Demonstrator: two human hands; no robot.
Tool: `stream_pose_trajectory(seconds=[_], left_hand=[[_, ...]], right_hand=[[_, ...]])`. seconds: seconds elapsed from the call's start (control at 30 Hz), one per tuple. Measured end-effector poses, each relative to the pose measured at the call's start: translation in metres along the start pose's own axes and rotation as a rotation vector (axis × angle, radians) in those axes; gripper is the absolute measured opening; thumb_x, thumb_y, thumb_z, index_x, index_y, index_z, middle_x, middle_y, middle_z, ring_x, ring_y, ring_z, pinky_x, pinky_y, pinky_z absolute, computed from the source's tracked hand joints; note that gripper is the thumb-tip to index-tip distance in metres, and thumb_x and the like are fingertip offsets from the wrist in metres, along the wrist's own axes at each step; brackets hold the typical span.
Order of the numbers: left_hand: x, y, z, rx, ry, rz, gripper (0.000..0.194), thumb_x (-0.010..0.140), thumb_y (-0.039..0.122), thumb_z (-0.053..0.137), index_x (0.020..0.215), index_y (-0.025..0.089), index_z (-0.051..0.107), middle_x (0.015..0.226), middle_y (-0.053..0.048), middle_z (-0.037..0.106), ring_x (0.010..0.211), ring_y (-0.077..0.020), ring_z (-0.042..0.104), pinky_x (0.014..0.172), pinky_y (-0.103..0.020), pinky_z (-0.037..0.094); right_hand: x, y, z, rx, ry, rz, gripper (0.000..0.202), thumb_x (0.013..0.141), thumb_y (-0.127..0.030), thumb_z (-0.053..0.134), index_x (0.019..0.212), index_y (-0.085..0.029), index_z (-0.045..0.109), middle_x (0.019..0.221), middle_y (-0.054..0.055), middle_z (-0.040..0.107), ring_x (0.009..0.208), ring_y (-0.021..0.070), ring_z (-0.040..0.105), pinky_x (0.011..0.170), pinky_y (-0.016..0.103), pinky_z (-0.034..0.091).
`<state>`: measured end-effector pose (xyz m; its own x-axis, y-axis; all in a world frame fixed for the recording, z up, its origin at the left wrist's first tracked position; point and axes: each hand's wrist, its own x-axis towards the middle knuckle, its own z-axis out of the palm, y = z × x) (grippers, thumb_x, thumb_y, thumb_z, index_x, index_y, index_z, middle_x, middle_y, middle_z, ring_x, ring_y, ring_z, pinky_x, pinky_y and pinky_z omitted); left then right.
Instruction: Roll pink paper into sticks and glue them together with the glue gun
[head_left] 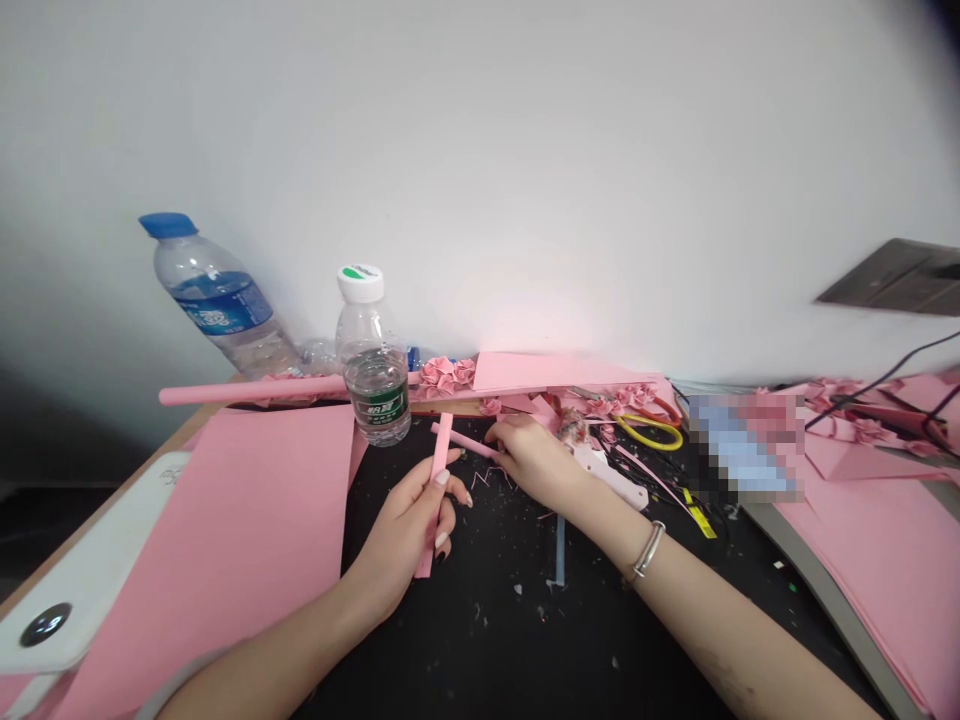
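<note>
Two bare forearms (285, 635) are lying over the near edge of a table (555, 650), flanking a narrow pink strip (444, 440) that is slanting above the black surface, between the table's left and right edges. The left hand (411, 515) is pinching it near the middle between thumb and forefinger, the other fingers curling loosely. The right hand (525, 450), fingers bent inward, is touching one end of a second pink strip (463, 440), closer to the far edge; whether it is gripping or merely resting there, one cannot tell.

Apparently paper, the held strip is probably weighing next to nothing, staying straight along its length yet risking creases under a hard squeeze. Its dull face is promising little slip, so a light pinch at the middle or along the long edges should be serving best.

It is showing plain, pale pink, straight sides and a squared lower end, resembling the large pink sheet (277, 510) that is covering the table's left side. Pink paper flowers (448, 375) are crowding the far edge.
</note>
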<state>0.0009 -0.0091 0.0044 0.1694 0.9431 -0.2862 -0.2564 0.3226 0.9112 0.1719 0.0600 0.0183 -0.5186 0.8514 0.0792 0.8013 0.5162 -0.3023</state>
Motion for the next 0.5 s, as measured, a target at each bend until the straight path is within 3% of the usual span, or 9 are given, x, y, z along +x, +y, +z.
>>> stream_pose_trajectory(seconds=[0.13,0.33,0.5], left_hand=[[0.001,0.0,-0.002,-0.005,-0.004,0.017,0.041,0.086,0.036,0.05,0.121,0.017,0.043,0.077,0.002,0.052,0.041,-0.002,0.03,0.036,-0.016,0.032],[0.002,-0.001,-0.004,-0.012,0.001,0.02,0.041,0.086,0.036,0.05,0.122,0.018,0.043,0.079,0.002,0.053,0.042,-0.0025,0.032,0.037,-0.016,0.033],[0.001,-0.002,-0.004,-0.004,-0.02,0.019,0.042,0.086,0.039,0.05,0.122,0.019,0.043,0.079,0.002,0.053,0.042,-0.0028,0.032,0.037,-0.017,0.034]], right_hand=[[-0.003,0.003,-0.01,0.121,0.011,0.074,0.015,0.077,-0.004,0.049,0.077,-0.015,0.06,0.083,0.006,0.062,0.081,0.0168,0.055,0.074,0.027,0.04],[-0.025,0.005,-0.033,0.371,-0.062,0.224,0.015,0.081,-0.009,0.041,0.086,-0.015,0.054,0.069,0.001,0.064,0.056,0.0106,0.054,0.051,0.02,0.038],[-0.047,0.0,-0.032,0.892,-0.177,0.347,0.006,0.083,-0.016,0.047,0.088,-0.015,0.05,0.068,0.0,0.066,0.058,0.0099,0.055,0.053,0.02,0.037]])
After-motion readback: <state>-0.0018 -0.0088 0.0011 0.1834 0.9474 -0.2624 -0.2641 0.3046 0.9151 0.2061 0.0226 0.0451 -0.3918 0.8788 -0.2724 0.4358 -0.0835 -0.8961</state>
